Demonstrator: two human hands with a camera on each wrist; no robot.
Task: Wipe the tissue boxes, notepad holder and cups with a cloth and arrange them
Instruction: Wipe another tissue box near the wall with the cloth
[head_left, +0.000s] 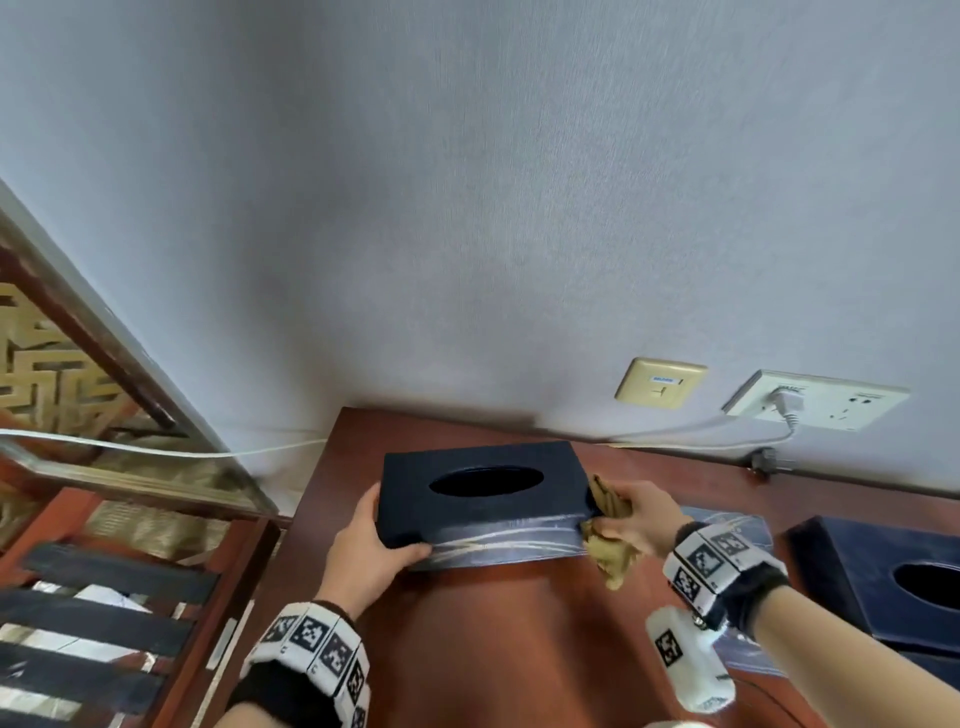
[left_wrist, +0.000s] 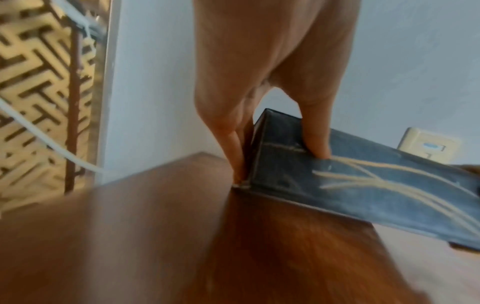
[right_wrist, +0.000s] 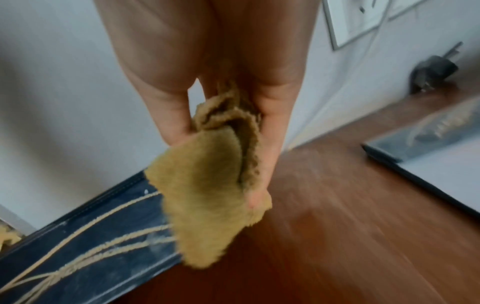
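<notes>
While L hand (head_left: 370, 540) grips tissue box (head_left: 483, 499), R hand (head_left: 636, 522) clutches cloth (head_left: 610, 551).

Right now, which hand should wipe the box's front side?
Right. The right hand already grips the cloth at the tissue box's right end; the left hand grips its left corner, steadying it.

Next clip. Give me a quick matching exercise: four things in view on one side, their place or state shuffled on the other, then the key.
1. left hand
2. cloth
3. second box
4. white plug

A. in the wall socket
B. gripping the tissue box's left end
C. on the table at far right
D. bunched in the right hand at the box's right end

Pairs: 1-B, 2-D, 3-C, 4-A
</notes>
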